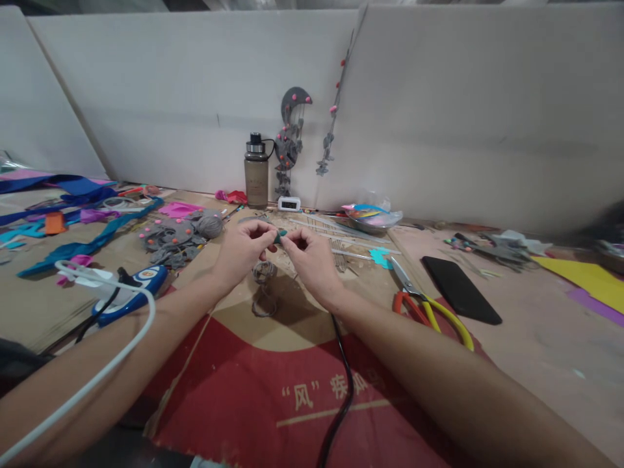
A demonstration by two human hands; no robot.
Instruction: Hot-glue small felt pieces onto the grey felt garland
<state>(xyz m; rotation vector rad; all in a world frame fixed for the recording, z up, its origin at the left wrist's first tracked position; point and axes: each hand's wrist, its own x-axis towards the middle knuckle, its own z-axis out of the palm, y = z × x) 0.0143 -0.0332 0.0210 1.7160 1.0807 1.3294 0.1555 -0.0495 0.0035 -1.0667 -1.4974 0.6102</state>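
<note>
My left hand [242,249] and my right hand [312,260] meet over the middle of the table. Both are closed in a pinch on a small dark green piece [279,237] held between the fingertips. Grey yarn hangs from the piece down to a loose coil [264,286] lying on the cardboard just below my hands. A grey yarn ball [210,226] rests to the left of my left hand, beside a pile of grey felt cutouts [170,242] with pink dots.
Scissors [414,298] with red and yellow handles and a black phone [460,290] lie at the right. A blue glue gun [131,290] with a white cable sits at the left. A bottle [256,171], a small white clock [289,203] and a metal bowl [373,220] stand by the back wall.
</note>
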